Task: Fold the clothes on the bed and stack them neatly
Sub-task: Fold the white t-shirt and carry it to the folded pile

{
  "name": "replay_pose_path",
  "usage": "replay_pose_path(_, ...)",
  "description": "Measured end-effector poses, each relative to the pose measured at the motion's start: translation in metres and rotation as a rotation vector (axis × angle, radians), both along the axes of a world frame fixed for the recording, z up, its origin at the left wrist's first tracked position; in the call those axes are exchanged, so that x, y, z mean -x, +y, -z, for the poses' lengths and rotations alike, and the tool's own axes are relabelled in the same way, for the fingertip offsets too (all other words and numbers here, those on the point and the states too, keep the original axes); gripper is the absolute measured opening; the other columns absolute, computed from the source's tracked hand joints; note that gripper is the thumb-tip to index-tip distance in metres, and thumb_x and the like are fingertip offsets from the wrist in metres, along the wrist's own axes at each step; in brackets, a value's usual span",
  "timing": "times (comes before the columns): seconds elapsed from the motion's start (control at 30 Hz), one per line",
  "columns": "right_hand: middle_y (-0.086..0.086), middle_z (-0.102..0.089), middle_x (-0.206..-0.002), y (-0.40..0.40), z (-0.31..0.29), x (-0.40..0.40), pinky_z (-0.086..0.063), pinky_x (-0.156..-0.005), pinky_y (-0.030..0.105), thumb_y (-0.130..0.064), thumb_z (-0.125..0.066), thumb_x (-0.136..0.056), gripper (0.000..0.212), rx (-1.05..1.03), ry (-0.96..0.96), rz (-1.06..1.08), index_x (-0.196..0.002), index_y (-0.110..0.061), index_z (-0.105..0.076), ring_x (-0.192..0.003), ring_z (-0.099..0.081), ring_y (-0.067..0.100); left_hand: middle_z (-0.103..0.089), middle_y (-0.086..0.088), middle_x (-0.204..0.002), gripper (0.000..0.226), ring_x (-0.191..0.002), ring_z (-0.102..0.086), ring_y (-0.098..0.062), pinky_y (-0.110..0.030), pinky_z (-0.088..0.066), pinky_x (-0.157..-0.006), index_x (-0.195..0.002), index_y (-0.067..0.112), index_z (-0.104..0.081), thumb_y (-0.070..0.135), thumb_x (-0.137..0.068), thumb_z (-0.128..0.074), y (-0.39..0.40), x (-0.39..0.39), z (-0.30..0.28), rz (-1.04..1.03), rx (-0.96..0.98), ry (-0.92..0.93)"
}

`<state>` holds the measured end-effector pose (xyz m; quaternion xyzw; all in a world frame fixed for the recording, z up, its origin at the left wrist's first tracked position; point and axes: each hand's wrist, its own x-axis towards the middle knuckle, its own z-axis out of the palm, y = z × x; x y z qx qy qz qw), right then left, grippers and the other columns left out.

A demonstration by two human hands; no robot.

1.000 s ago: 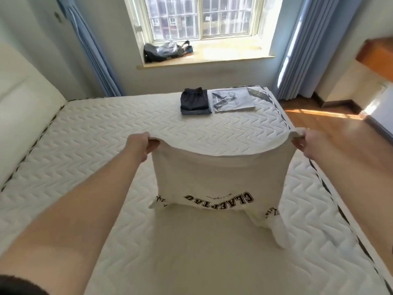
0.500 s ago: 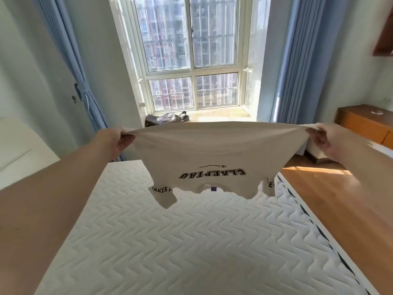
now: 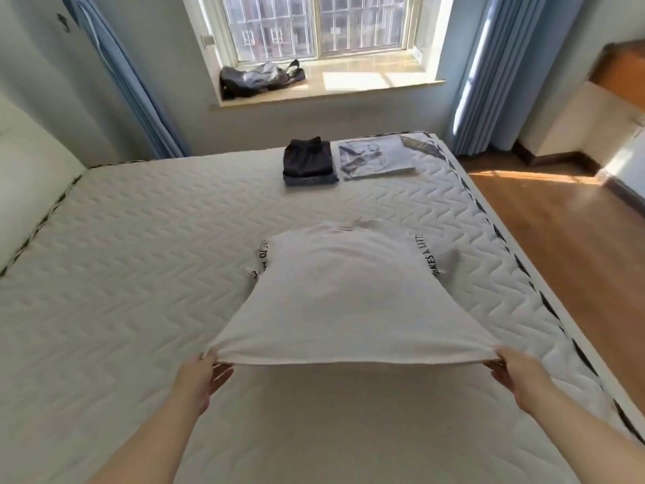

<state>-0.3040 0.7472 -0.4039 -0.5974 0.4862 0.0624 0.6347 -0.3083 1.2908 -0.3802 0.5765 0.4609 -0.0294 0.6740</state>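
Observation:
A cream T-shirt with black lettering on its sleeves lies spread, back side up, on the white quilted mattress. Its collar end rests on the bed farther from me, and its hem is lifted a little above the mattress. My left hand pinches the hem's left corner. My right hand pinches the right corner. At the far end of the bed sit a folded dark stack and a folded light grey shirt, side by side.
A dark bag lies on the windowsill beyond the bed. Blue curtains hang at both sides of the window. The mattress's right edge borders a wooden floor. A padded headboard stands at the left.
The T-shirt was held up in the air in front of the window. It has swung forward and down and now lies on the mattress, with both hands low and holding the hem.

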Motion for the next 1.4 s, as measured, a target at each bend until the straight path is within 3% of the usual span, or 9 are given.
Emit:
replay_pose_path(0.1, 0.016, -0.063, -0.092, -0.004, 0.082, 0.056, -0.043, -0.058, 0.029, -0.009, -0.055, -0.095, 0.024, 0.083, 0.125, -0.061, -0.110, 0.007, -0.063, -0.066, -0.059, 0.025, -0.061, -0.017, -0.090, 0.016, -0.074, -0.059, -0.026, -0.038, -0.056, -0.070, -0.114, 0.000, -0.053, 0.009, -0.103, -0.045, 0.000, 0.068, 0.086, 0.006, -0.020, 0.135)
replay_pose_path(0.23, 0.013, -0.061, -0.098, -0.002, 0.136, 0.103, -0.048, -0.062, 0.030, -0.012, -0.048, -0.102, 0.024, 0.041, 0.219, -0.083, -0.122, -0.005, -0.058, -0.073, -0.057, 0.019, -0.059, -0.016, -0.087, 0.013, -0.072, -0.058, -0.025, -0.022, -0.055, -0.043, -0.113, 0.001, -0.050, 0.010, -0.104, -0.044, -0.009, 0.138, 0.146, -0.022, -0.019, 0.266)
replay_pose_path(0.4, 0.011, -0.061, -0.108, 0.006, 0.167, 0.146, -0.050, -0.076, 0.031, -0.017, -0.044, -0.105, 0.019, -0.025, 0.200, -0.052, -0.121, -0.011, -0.053, -0.081, -0.061, 0.020, -0.060, -0.017, -0.100, 0.019, -0.079, -0.060, -0.023, -0.022, -0.057, -0.048, -0.117, 0.002, -0.046, 0.016, -0.104, -0.045, -0.020, 0.185, 0.181, -0.059, -0.015, 0.259)
replay_pose_path(0.5, 0.011, -0.060, -0.115, 0.001, 0.183, 0.172, -0.046, -0.089, 0.036, -0.018, -0.045, -0.105, 0.026, -0.015, 0.223, -0.076, -0.127, -0.007, -0.052, -0.092, -0.061, 0.025, -0.057, -0.021, -0.111, 0.024, -0.079, -0.060, -0.021, -0.020, -0.056, -0.048, -0.122, -0.001, -0.047, 0.015, -0.105, -0.043, -0.020, 0.202, 0.194, -0.047, -0.024, 0.275)
replay_pose_path(0.7, 0.014, -0.061, -0.109, -0.015, 0.202, 0.228, -0.046, -0.073, 0.036, -0.020, -0.054, -0.101, 0.029, 0.108, 0.330, -0.198, -0.118, 0.002, -0.059, -0.098, -0.059, 0.026, -0.061, -0.015, -0.103, 0.033, -0.075, -0.059, -0.016, -0.016, -0.053, -0.044, -0.130, -0.005, -0.050, 0.014, -0.102, -0.050, -0.012, 0.251, 0.209, -0.057, -0.065, 0.377)
replay_pose_path(0.9, 0.011, -0.058, -0.082, -0.031, 0.211, 0.295, -0.042, -0.072, 0.037, -0.021, -0.060, -0.097, 0.028, 0.209, 0.442, -0.312, -0.111, 0.002, -0.065, -0.076, -0.052, 0.025, -0.056, -0.005, -0.084, 0.036, -0.074, -0.055, -0.013, -0.014, -0.051, -0.043, -0.131, -0.005, -0.048, 0.014, -0.101, -0.052, -0.012, 0.320, 0.216, 0.012, -0.085, 0.488)
replay_pose_path(1.0, 0.008, -0.057, -0.073, -0.035, 0.210, 0.324, -0.044, -0.074, 0.038, -0.018, -0.064, -0.095, 0.027, 0.251, 0.477, -0.298, -0.110, 0.004, -0.065, -0.070, -0.051, 0.022, -0.055, -0.005, -0.083, 0.037, -0.073, -0.053, -0.012, -0.022, -0.052, -0.055, -0.130, -0.006, -0.048, 0.016, -0.101, -0.053, -0.011, 0.352, 0.224, 0.073, -0.120, 0.542)
replay_pose_path(1.17, 0.019, -0.065, -0.101, -0.038, 0.209, 0.358, -0.046, -0.096, 0.049, -0.028, -0.064, -0.095, 0.038, 0.348, 0.575, -0.432, -0.118, 0.001, -0.066, -0.098, -0.058, 0.032, -0.053, -0.008, -0.079, 0.030, -0.067, -0.049, -0.014, -0.014, -0.049, -0.044, -0.125, -0.002, -0.052, 0.014, -0.100, -0.054, -0.007, 0.388, 0.232, 0.202, -0.201, 0.608)
replay_pose_path(1.4, 0.023, -0.067, -0.112, -0.036, 0.206, 0.381, -0.047, -0.091, 0.042, -0.029, -0.064, -0.094, 0.036, 0.449, 0.658, -0.449, -0.116, -0.001, -0.068, -0.105, -0.060, 0.040, -0.061, -0.018, -0.091, 0.031, -0.075, -0.055, -0.030, -0.039, -0.049, -0.069, -0.118, 0.002, -0.060, 0.026, -0.099, -0.055, -0.007, 0.430, 0.242, 0.448, -0.304, 0.753)
